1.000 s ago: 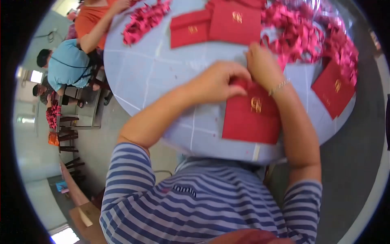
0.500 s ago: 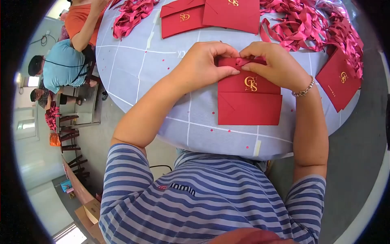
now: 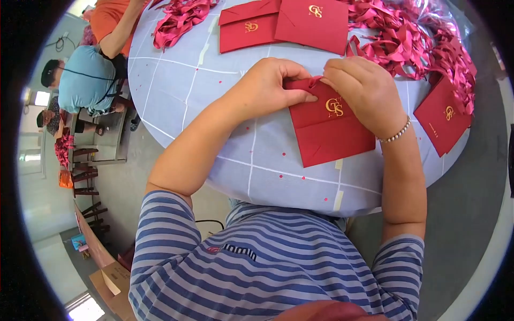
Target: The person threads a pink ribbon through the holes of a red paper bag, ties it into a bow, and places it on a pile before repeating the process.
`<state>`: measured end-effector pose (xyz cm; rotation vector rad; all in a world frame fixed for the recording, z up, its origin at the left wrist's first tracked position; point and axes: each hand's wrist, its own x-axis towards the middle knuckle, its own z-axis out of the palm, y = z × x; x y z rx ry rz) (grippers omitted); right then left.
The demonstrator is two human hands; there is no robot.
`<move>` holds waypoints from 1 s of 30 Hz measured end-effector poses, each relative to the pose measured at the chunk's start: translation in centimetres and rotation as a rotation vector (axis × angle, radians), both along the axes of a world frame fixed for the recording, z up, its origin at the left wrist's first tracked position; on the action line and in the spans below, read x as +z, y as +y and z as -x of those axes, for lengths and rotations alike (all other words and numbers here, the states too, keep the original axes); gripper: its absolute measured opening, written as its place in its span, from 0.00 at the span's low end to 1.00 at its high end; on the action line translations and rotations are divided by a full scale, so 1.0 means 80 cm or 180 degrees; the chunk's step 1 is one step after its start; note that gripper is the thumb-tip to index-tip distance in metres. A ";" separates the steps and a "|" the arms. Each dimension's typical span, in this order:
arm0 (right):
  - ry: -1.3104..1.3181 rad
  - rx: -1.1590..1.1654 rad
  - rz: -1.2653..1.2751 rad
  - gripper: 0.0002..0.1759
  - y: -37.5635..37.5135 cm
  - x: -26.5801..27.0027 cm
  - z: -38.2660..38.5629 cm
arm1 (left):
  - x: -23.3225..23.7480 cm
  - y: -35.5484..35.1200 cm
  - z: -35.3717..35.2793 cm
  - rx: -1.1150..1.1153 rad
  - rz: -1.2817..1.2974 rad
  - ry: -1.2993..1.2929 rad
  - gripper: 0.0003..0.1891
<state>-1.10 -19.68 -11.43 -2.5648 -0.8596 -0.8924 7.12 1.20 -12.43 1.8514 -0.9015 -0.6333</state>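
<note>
A red folded paper gift bag (image 3: 334,136) with gold letters lies tilted on the cloth in front of me. My left hand (image 3: 278,88) pinches its top left edge between thumb and fingers. A small piece of red ribbon (image 3: 315,81) shows at the top edge, between my hands. My right hand (image 3: 361,88), with a bead bracelet on its wrist, is closed over the top right of the bag, its fingertips at the ribbon. The back of that hand hides part of the bag and most of what its fingers hold.
Two red folded bags (image 3: 313,24) lie at the back of the table (image 3: 214,123). Piles of red ribbon (image 3: 393,43) lie at the back right, beside another red bag (image 3: 445,120). More ribbon (image 3: 179,21) lies back left. Several people, one in a blue shirt (image 3: 85,80), sit at left.
The bag has turned, its lower edge now slanting up to the right. My right hand has rolled over the bag's top right, its fingers now pointing left at the ribbon. My left hand keeps its pinch.
</note>
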 end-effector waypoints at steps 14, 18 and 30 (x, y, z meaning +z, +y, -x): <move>0.0405 -0.0918 0.0285 0.05 -0.020 0.019 0.014 | 0.005 0.011 -0.018 0.0677 0.0503 -0.0035 0.11; 0.1532 -0.0205 -0.0993 0.09 -0.009 0.032 0.021 | 0.003 0.013 -0.020 0.0383 0.1032 -0.1312 0.13; 0.1737 0.0441 -0.2172 0.02 -0.022 0.085 0.062 | 0.032 0.009 0.022 -0.0446 0.2148 -0.3495 0.17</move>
